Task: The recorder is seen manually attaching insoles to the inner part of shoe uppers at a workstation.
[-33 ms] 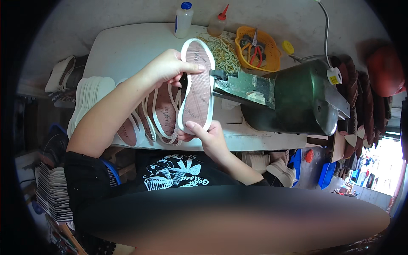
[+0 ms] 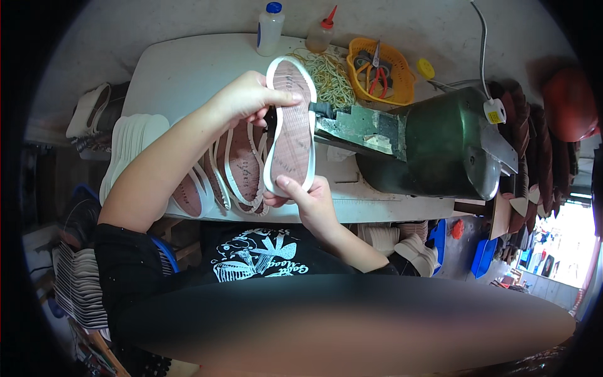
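Held upright over the table is an insole (image 2: 293, 125) with a brownish-pink face and a raised white rim. My left hand (image 2: 259, 100) grips its upper left edge, the thumb lying across the face. At the lower end my right hand (image 2: 306, 200) pinches it, thumb on top and fingers underneath. The insole's right edge meets the dark tip of a green machine arm (image 2: 361, 129); whether they touch I cannot tell. Left of it, more white-rimmed insoles (image 2: 244, 166) lie on the table, partly hidden by my left forearm.
The machine's green body (image 2: 446, 144) fills the table's right side. At the back are a bottle with a blue cap (image 2: 270, 31), a red-tipped bottle (image 2: 320, 38), a heap of yellowish cords (image 2: 330, 81) and a yellow basket (image 2: 402, 85) of tools. White sole pieces (image 2: 135, 141) stand left on the table (image 2: 182, 69).
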Tool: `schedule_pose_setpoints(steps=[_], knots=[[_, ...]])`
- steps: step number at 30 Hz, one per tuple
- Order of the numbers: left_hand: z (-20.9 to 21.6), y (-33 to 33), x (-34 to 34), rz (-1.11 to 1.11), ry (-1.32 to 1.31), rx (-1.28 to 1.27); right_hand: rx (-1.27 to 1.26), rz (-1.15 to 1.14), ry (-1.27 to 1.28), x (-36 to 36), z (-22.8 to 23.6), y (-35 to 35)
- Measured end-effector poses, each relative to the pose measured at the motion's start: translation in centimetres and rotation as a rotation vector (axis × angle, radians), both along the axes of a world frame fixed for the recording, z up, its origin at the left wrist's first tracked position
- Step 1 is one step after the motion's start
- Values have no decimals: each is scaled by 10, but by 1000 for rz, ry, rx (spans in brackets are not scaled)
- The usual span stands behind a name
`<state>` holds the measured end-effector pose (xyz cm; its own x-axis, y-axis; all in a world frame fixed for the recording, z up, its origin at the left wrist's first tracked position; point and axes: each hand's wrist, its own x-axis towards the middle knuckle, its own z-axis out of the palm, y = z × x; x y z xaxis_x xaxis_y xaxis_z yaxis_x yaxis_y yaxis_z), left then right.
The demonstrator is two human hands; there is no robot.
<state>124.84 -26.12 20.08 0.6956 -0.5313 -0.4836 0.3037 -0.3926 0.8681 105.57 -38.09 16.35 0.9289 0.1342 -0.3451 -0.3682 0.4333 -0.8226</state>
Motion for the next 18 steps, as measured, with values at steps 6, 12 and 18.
schedule_pose_setpoints(steps=[6,12,18], knots=[[5,-3,41,-205,-146,240,104,-274,13,23,5,3],[-2,-7,69,-321,-1279,156,109,-343,-5,48,11,10],[29,-27,71,-984,-850,214,169,-378,-40,60,9,8]])
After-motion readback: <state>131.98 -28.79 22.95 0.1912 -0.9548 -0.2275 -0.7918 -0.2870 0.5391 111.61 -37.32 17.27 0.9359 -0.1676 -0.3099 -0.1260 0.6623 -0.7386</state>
